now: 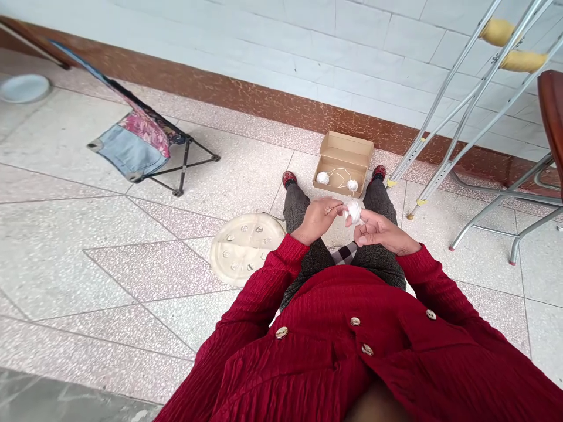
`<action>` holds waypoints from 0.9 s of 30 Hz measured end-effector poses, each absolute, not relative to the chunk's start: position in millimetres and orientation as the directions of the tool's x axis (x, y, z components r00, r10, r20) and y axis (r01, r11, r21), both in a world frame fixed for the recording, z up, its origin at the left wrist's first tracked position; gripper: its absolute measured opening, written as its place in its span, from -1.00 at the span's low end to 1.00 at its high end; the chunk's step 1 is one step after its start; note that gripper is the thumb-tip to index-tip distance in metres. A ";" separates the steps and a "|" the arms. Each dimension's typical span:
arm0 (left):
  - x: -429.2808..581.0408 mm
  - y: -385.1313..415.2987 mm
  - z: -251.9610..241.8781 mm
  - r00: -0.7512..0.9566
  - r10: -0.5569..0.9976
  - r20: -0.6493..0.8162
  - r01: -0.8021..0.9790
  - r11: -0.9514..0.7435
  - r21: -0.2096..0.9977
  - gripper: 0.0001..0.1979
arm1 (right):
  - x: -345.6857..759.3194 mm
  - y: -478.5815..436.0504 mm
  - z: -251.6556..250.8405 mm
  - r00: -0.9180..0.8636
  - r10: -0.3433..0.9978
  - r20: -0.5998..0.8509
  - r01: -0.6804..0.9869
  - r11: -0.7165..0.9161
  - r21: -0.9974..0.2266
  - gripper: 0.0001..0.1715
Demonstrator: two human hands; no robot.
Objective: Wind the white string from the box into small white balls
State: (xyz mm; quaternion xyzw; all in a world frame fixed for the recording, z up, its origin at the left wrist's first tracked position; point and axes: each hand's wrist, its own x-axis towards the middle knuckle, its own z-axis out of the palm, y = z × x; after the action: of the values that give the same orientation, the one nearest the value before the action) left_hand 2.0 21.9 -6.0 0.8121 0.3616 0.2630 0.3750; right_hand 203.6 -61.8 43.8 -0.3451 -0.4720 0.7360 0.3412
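Observation:
A small bundle of white yarn point(353, 212) is between my hands, above my lap. My right hand point(382, 233) carries it at the fingertips, with the strands wrapped about there. The fingers of my left hand point(323, 218) are pinched together at the bundle's left side, on the yarn. Beyond my hands, an open cardboard box point(347, 146) stands on the floor between my feet. Inside are a white yarn ball point(322, 177) on the left and a smaller white ball point(352, 185) on the right, with loose strands around them.
A round, cream-coloured pad point(246, 246) lies on the floor to my left. Farther left stands a folding chair point(143, 146), with a pale basin point(25, 88) behind it. Metal crutches point(461, 111) lean on the wall at right, next to a metal-legged chair point(505, 217).

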 end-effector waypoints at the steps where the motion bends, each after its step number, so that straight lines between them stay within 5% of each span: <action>1: 2.4 18.7 -9.6 0.579 0.807 0.120 0.394 -0.405 0.825 -0.66 | 202.9 -58.6 45.8 -0.506 0.846 -0.167 -0.176 -0.291 -0.940 -0.18; 6: 1.9 -3.7 -21.1 0.651 0.759 0.021 0.403 -0.369 0.838 -0.65 | 205.3 -37.0 24.0 -0.357 0.918 -0.174 0.100 -0.147 -0.984 -0.08; 9: -3.2 -5.6 -19.1 0.681 0.728 0.074 0.430 -0.480 0.765 -0.66 | 205.8 -35.6 -3.0 -0.272 0.925 -0.266 0.411 -0.139 -0.901 -0.15; 12: -9.5 6.7 -12.8 0.693 0.706 0.147 0.438 -0.574 0.692 -0.68 | 201.9 -46.0 -16.6 -0.303 0.890 -0.339 0.526 -0.140 -0.839 -0.20; 18: -9.6 32.5 -0.6 0.704 0.676 0.216 0.373 -0.612 0.697 -0.65 | 197.9 -64.2 6.8 -0.547 0.755 -0.362 0.179 -0.318 -0.931 -0.47; 23: -2.6 24.5 -8.0 0.584 0.804 0.115 0.310 -0.351 0.884 -0.61 | 198.4 -63.7 37.0 -0.532 0.822 -0.205 -0.165 -0.338 -0.927 -0.25; 27: 5.2 8.7 -18.9 0.600 0.799 0.044 0.305 -0.280 0.910 -0.60 | 197.6 -47.0 38.3 -0.456 0.883 -0.114 -0.191 -0.222 -0.956 -0.12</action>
State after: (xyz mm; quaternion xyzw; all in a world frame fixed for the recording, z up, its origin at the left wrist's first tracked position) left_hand 5.2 8.7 -18.9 0.7569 0.3645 0.2589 0.4768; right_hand 197.6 -47.0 38.3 -0.3523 -0.4910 0.6978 0.3845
